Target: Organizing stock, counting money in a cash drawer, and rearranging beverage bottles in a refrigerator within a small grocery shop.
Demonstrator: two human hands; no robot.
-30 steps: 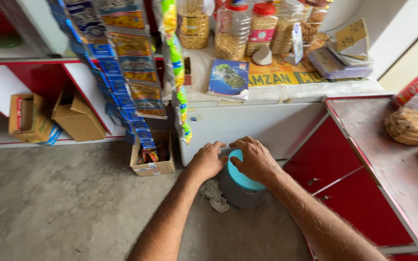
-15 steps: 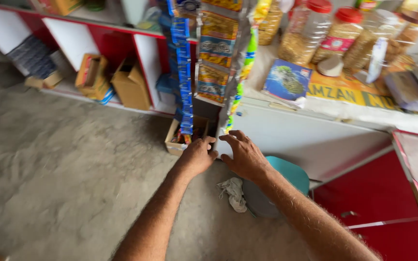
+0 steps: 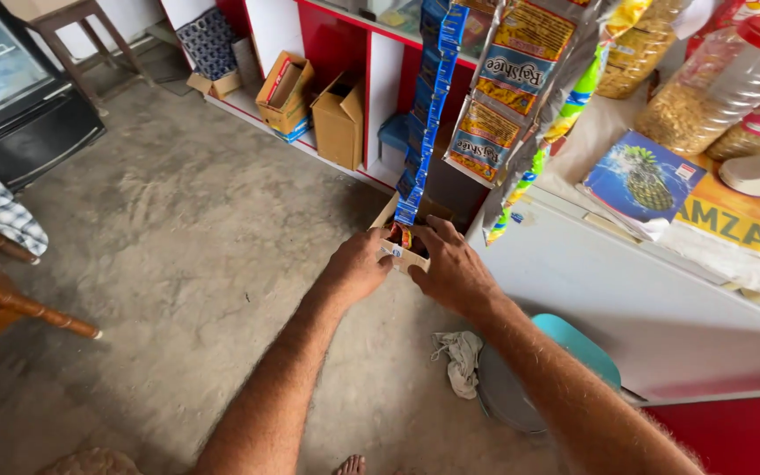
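Note:
A small open cardboard box (image 3: 405, 230) stands on the concrete floor against the white counter (image 3: 626, 290). My left hand (image 3: 358, 264) and my right hand (image 3: 452, 264) both grip its near edge, fingers curled over a flap (image 3: 402, 256). Small packets show inside the box between my hands. A hanging strip of blue sachets (image 3: 427, 114) drops straight down to the box, and strips of yellow and orange snack packets (image 3: 505, 97) hang just right of it.
A grey bucket with a teal lid (image 3: 573, 352) and a crumpled rag (image 3: 459, 361) lie under my right forearm. Brown cartons (image 3: 340, 119) sit on the red and white shelf. Jars (image 3: 714, 88) stand on the counter. A cooler (image 3: 19, 97) and wooden chair (image 3: 2, 290) are at left.
My hands left the teal-lidded bucket and moved left and forward to the small cardboard box, closing on its edge. The view swung left along the floor.

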